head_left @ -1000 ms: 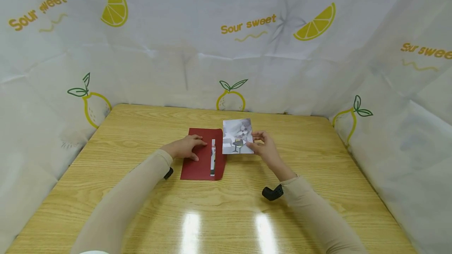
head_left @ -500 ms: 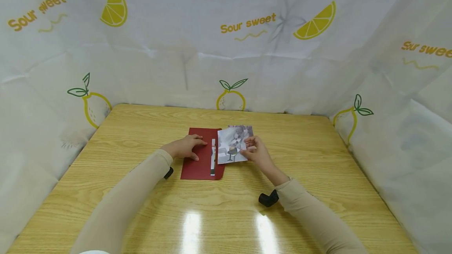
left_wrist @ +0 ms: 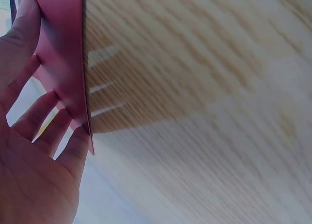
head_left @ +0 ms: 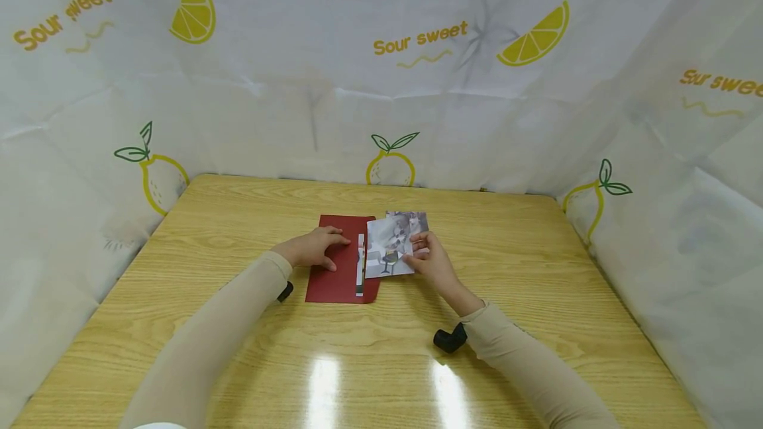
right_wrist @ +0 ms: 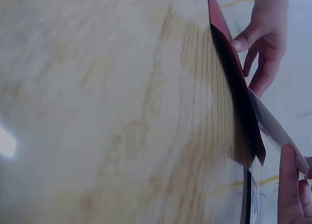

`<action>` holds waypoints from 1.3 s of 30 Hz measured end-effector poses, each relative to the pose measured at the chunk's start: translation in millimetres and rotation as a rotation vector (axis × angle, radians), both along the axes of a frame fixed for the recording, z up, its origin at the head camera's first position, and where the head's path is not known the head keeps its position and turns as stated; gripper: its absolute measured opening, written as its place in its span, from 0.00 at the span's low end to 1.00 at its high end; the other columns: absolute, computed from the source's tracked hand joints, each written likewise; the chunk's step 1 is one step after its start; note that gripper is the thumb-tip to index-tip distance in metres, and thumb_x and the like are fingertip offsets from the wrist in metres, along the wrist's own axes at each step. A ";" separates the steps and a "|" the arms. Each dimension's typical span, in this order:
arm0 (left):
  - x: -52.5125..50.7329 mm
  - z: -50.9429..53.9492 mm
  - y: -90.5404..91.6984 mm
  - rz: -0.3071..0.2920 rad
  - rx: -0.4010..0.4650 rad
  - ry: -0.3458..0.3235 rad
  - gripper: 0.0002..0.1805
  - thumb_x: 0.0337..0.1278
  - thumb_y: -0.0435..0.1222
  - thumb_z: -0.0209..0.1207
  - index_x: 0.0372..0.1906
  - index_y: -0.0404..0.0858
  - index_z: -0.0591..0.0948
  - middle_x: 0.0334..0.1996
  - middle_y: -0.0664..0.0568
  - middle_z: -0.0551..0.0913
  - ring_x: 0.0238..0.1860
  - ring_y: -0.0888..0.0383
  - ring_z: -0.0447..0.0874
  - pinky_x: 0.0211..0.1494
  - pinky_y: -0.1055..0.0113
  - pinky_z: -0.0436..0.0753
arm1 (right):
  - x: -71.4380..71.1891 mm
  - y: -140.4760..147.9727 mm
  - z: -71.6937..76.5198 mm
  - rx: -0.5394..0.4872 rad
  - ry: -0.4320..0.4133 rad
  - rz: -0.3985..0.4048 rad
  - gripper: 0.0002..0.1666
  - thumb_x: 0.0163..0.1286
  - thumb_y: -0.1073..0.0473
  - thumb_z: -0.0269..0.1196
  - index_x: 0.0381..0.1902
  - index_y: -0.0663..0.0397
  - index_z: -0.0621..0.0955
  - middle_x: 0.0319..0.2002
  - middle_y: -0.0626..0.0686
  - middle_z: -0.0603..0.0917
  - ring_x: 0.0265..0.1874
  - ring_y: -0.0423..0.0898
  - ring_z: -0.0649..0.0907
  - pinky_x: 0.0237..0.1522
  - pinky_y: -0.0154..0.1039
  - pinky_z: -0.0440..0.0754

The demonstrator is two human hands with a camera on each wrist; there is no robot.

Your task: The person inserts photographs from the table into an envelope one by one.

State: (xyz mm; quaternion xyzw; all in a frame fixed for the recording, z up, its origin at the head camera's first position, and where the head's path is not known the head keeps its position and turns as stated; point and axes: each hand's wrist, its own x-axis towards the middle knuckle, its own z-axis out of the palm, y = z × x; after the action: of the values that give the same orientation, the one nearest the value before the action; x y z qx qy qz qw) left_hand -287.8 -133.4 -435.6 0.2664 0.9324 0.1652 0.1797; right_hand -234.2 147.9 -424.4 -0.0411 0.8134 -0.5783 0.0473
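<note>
A red paper envelope (head_left: 335,286) lies on the table, with a narrow strip of a picture (head_left: 359,283) showing near its right side. My left hand (head_left: 311,249) rests on it, fingers spread; the left wrist view shows the fingertips along the edge of the envelope (left_wrist: 63,44). Between thumb and fingers, my right hand (head_left: 434,265) pinches a grey-white printed picture card (head_left: 379,240), tilted slightly over the envelope's right flap. Behind that card, another printed card (head_left: 420,220) is partly hidden. In the right wrist view, the held card (right_wrist: 275,124) appears nearly edge-on next to the envelope.
The wood-grain table (head_left: 524,263) extends around the envelope on all sides. A white curtain (head_left: 268,85) with lemon prints stands at the back and both sides. Black wrist devices (head_left: 450,337) hang under the forearms.
My right hand has moved left and a little toward me, bringing the pinched card over the envelope's flap and uncovering the other card behind it. The left hand has stayed in place.
</note>
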 end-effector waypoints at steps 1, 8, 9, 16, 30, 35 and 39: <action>-0.3 -0.3 0.1 0.002 0.000 -0.001 0.35 0.56 0.41 0.66 0.69 0.41 0.70 0.73 0.41 0.57 0.74 0.41 0.53 0.69 0.52 0.69 | 2.8 -1.5 3.8 0.002 0.002 0.000 0.24 0.63 0.73 0.64 0.55 0.71 0.69 0.45 0.66 0.71 0.30 0.41 0.75 0.30 0.40 0.79; -0.9 -1.1 -0.2 0.006 -0.002 0.000 0.35 0.56 0.41 0.66 0.69 0.42 0.70 0.73 0.41 0.57 0.74 0.41 0.53 0.70 0.52 0.68 | -3.7 -1.6 -7.8 0.003 0.015 -0.013 0.25 0.62 0.73 0.64 0.55 0.70 0.69 0.45 0.66 0.71 0.31 0.41 0.74 0.28 0.34 0.77; -0.8 -0.9 -0.3 0.007 0.000 -0.001 0.35 0.56 0.41 0.66 0.69 0.42 0.70 0.73 0.41 0.57 0.74 0.41 0.53 0.70 0.52 0.68 | -6.5 -0.7 -12.5 0.007 0.021 -0.017 0.25 0.62 0.73 0.65 0.55 0.69 0.69 0.45 0.65 0.72 0.31 0.42 0.74 0.27 0.32 0.76; -0.2 0.1 -0.6 0.004 0.011 -0.007 0.35 0.57 0.41 0.66 0.69 0.41 0.70 0.73 0.41 0.57 0.73 0.41 0.53 0.69 0.52 0.69 | -13.5 2.0 -29.2 0.033 0.056 -0.023 0.23 0.63 0.70 0.65 0.53 0.65 0.70 0.44 0.61 0.72 0.32 0.43 0.76 0.26 0.29 0.75; -0.6 -0.3 -1.5 -0.011 0.011 0.003 0.35 0.57 0.41 0.66 0.69 0.41 0.69 0.73 0.41 0.57 0.73 0.40 0.53 0.70 0.52 0.68 | -11.0 -0.8 -30.9 -0.028 -0.011 -0.044 0.23 0.62 0.73 0.64 0.53 0.66 0.69 0.42 0.57 0.71 0.28 0.39 0.76 0.25 0.28 0.75; -1.1 -1.2 -1.8 -0.013 0.012 0.004 0.35 0.57 0.41 0.66 0.69 0.41 0.70 0.73 0.41 0.58 0.73 0.40 0.54 0.70 0.52 0.68 | -8.8 -0.7 -31.0 -0.041 -0.016 -0.032 0.23 0.62 0.74 0.64 0.53 0.68 0.69 0.42 0.58 0.71 0.27 0.39 0.75 0.24 0.28 0.74; -1.2 -1.2 -2.0 -0.019 0.015 0.005 0.35 0.57 0.41 0.66 0.69 0.41 0.70 0.73 0.40 0.58 0.73 0.40 0.54 0.69 0.52 0.68 | -6.5 0.1 -30.8 -0.037 -0.034 -0.030 0.23 0.63 0.73 0.63 0.54 0.69 0.69 0.42 0.59 0.71 0.28 0.40 0.75 0.25 0.28 0.74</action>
State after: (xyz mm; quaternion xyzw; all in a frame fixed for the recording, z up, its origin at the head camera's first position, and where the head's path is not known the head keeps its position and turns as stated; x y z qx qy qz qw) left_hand -289.0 -135.4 -436.8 0.2769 0.9290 0.1699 0.1771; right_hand -240.7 148.0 -455.1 -0.0201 0.8023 -0.5944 0.0515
